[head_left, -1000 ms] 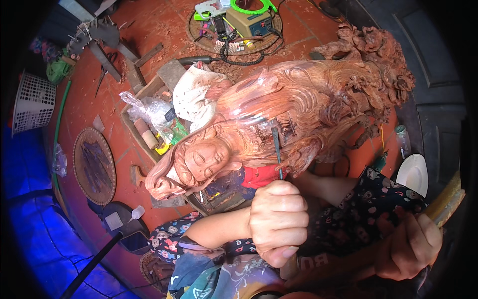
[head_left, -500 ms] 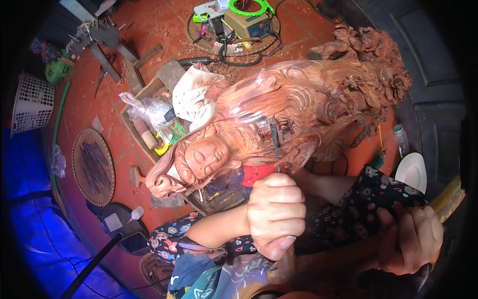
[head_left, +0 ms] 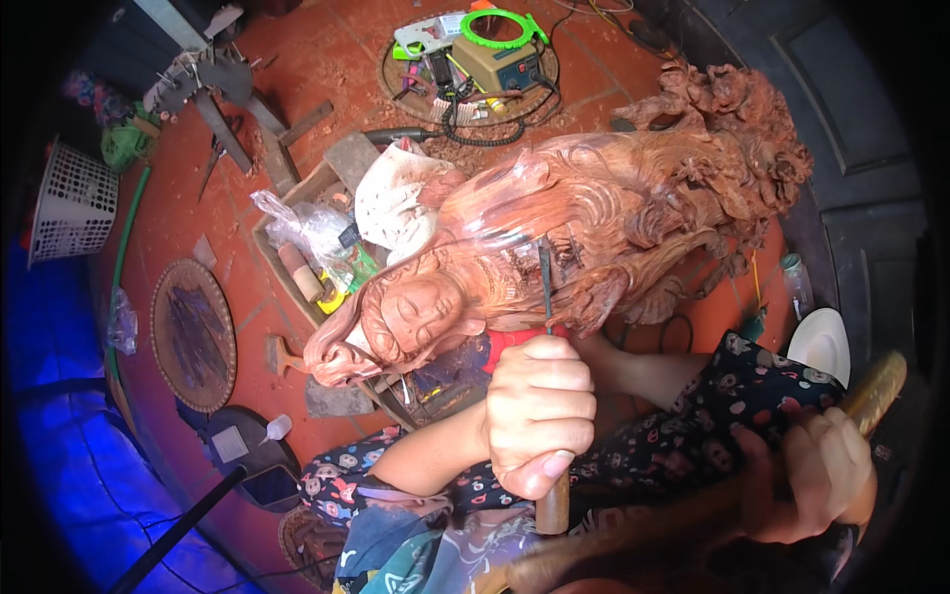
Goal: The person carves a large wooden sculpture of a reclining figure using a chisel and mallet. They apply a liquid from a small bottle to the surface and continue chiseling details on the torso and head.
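A reddish-brown wood carving point(head_left: 495, 213) lies across the scene, its carved face toward the lower left and its gnarled root-like end at the upper right. My left hand point(head_left: 541, 416) is closed around the wooden handle of a chisel point(head_left: 546, 287). Its dark blade points away from me, with the tip against the chest of the figure. Below the fist, the handle's butt end sticks out. My right hand point(head_left: 816, 475) grips a wooden club point(head_left: 881, 388), blurred by motion, which slants across my lap with its other end low, near the chisel butt.
Beneath the carving is a wooden box point(head_left: 287, 272) holding plastic bags and tools; a white cloth point(head_left: 396, 203) is tucked against the figure. Behind stands a beige power unit point(head_left: 500, 67) with a coiled cord. A round tray point(head_left: 158, 337) of dark tools lies left, a white plate point(head_left: 821, 342) right.
The club has swung down and back from the chisel, so the handle's butt now shows. My left hand still holds the chisel at the carving's chest. The whole view has shifted slightly.
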Demonstrator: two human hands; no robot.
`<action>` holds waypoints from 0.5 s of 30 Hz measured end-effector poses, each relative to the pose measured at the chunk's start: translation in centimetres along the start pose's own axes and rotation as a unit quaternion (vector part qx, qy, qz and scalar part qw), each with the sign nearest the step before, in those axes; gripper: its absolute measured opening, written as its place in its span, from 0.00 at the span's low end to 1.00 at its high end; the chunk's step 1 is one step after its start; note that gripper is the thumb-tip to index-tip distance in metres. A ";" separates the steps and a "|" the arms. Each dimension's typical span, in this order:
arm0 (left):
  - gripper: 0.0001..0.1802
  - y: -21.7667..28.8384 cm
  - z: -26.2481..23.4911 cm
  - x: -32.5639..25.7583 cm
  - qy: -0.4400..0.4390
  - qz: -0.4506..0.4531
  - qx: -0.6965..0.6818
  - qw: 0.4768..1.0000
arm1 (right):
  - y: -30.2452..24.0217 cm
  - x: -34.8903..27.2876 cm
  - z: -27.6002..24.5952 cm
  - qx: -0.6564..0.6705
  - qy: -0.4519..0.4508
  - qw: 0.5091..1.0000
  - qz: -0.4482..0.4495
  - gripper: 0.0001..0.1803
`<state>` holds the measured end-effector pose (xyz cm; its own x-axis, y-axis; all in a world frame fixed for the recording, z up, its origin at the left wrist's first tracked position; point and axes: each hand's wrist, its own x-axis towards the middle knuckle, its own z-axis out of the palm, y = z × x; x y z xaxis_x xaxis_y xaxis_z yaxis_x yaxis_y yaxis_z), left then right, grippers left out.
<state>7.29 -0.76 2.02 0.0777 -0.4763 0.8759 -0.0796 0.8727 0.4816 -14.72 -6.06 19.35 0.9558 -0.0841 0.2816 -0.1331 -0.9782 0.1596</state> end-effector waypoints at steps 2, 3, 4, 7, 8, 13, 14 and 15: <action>0.17 -0.2 -0.1 0.0 -0.005 0.005 -0.004 1.000 | 1.2 0.1 -0.3 -0.010 -0.023 0.997 -0.072 0.19; 0.17 -0.4 -0.1 0.0 -0.007 0.007 -0.007 1.000 | 1.4 0.1 -0.6 -0.019 -0.037 0.994 -0.101 0.18; 0.17 -0.4 -0.2 0.0 -0.006 0.008 -0.012 1.000 | 1.5 -0.1 -0.8 -0.036 -0.052 0.991 -0.117 0.18; 0.17 -0.5 -0.4 -0.3 -0.005 0.011 -0.025 1.000 | 1.1 0.2 -0.6 -0.009 -0.042 0.996 -0.077 0.17; 0.17 -0.5 -0.5 -0.3 -0.006 0.012 -0.027 1.000 | 1.1 0.4 -0.6 -0.009 -0.040 0.996 -0.082 0.17; 0.18 -0.3 -1.6 0.0 -0.033 0.024 -0.038 0.998 | 0.5 1.0 -0.3 -0.007 -0.041 0.999 -0.034 0.17; 0.18 -0.1 -1.6 -0.1 -0.023 0.035 -0.032 0.999 | 0.5 1.1 -0.3 0.006 -0.044 0.999 -0.032 0.17; 0.18 0.2 -1.6 -0.3 -0.013 0.047 -0.025 0.998 | 0.6 1.1 -0.2 0.018 -0.045 0.998 -0.030 0.17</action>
<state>8.80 -0.31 1.83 0.0456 -0.3945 0.9178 -0.0354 0.9175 0.3961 -13.75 -6.67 19.93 0.9815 -0.0408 0.1869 -0.0676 -0.9880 0.1392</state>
